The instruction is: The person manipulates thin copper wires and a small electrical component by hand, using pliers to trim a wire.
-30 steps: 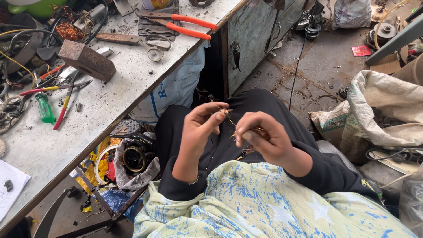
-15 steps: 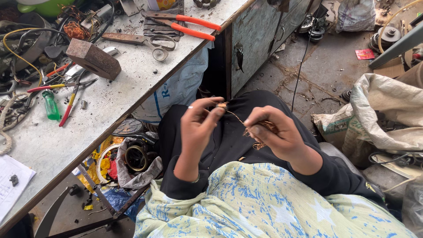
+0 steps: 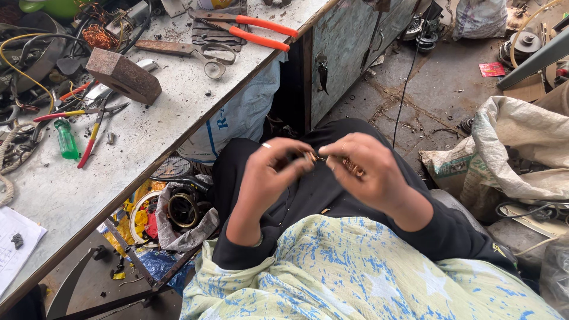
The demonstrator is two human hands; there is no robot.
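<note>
- Pinching a thin copper wire [image 3: 317, 157] between both hands over my lap; it's fine, short and coppery, mostly hidden by fingers.
- Left hand [image 3: 274, 172] is closed on one end, right hand [image 3: 368, 170] closed on the other, fingertips almost touching.
- Risk, as I judge it: the wire snaps or slips if I pull too hard, since it's so thin.
- Left of my left hand sits the workbench [image 3: 178, 112] with orange-handled pliers [image 3: 252, 28], scissors [image 3: 195, 53] and a brown block [image 3: 123, 75].

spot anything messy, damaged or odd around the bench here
Yes. The workbench is cluttered with scattered tools: orange-handled pliers, scissors, a rusty block. The cabinet door looks worn and stained. Both hands, left and right, pinch thin wire.
</note>
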